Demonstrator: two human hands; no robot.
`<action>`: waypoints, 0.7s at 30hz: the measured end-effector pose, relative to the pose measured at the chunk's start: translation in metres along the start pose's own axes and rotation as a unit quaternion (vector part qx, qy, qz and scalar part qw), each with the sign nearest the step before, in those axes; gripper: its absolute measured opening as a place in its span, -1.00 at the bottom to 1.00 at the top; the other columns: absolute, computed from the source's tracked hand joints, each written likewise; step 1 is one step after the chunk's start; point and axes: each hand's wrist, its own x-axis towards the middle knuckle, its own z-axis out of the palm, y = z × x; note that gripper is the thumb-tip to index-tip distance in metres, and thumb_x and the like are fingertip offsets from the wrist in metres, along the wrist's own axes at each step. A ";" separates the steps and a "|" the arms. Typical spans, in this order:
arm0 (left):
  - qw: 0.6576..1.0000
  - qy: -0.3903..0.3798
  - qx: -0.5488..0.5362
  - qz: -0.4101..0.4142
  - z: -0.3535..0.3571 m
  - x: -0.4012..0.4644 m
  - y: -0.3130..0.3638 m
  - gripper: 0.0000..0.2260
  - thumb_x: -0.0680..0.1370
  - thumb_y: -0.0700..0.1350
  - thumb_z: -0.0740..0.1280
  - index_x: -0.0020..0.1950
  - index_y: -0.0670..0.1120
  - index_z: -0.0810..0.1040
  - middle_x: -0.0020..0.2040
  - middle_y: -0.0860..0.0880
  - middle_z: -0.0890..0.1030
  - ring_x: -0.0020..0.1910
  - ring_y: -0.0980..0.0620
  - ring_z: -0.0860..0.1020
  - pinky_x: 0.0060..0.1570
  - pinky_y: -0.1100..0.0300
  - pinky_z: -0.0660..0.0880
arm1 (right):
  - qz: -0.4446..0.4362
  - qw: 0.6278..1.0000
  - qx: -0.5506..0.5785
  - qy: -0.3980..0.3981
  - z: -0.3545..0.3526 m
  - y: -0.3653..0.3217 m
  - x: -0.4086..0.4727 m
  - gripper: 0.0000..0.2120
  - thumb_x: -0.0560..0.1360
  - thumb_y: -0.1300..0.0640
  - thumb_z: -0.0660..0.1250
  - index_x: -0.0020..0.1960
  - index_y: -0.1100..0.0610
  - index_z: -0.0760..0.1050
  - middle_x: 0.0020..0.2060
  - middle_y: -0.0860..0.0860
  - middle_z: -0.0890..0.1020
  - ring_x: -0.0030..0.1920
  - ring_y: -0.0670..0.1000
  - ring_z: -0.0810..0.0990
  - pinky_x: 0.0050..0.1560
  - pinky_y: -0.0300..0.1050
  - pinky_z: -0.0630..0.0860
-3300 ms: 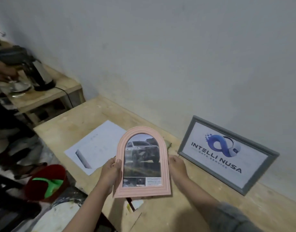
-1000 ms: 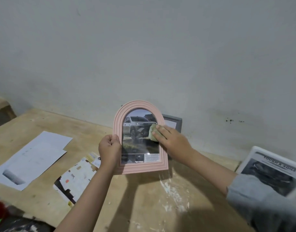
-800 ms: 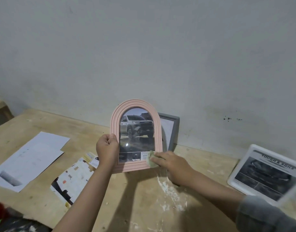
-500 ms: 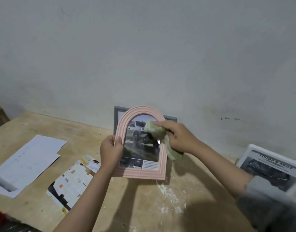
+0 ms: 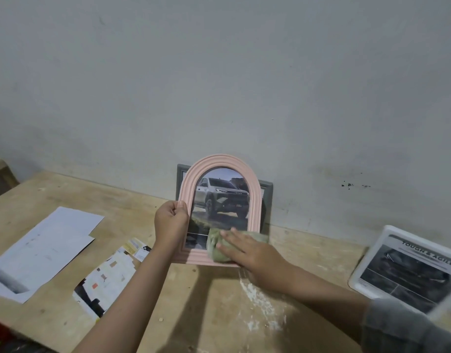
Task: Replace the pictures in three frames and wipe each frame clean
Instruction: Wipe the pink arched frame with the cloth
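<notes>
A pink arched frame [image 5: 254,197] with a picture of a grey pickup truck stands upright above the wooden table [image 5: 211,301]. My left hand [image 5: 170,222] grips its left edge. My right hand [image 5: 247,250] presses a pale green cloth [image 5: 215,247] flat against the frame's lower right part with straight fingers. Behind the pink frame a grey frame [image 5: 267,197] leans on the wall, mostly hidden. A white frame [image 5: 408,266] with a dark car picture lies at the right.
White sheets of paper [image 5: 43,248] lie at the left of the table. A printed sheet with coloured patches [image 5: 107,278] lies beside my left forearm. White smears [image 5: 260,301] mark the wood below the frame. The grey wall rises directly behind.
My right hand has swept the cloth from the top of the glass down to the frame's bottom right. The left hand keeps its grip on the left edge.
</notes>
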 end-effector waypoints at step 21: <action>0.998 0.013 -0.057 -0.036 -0.002 -0.011 -0.004 -0.73 0.61 -0.15 0.17 -0.29 -0.16 0.36 -0.39 -0.10 0.31 -0.41 -0.02 0.31 -0.38 0.10 0.33 | -0.004 0.999 -0.039 -0.020 -0.008 -0.018 0.014 -0.21 0.20 0.46 0.36 0.38 0.11 0.28 0.33 0.19 0.45 0.30 0.26 0.45 0.14 0.23 0.52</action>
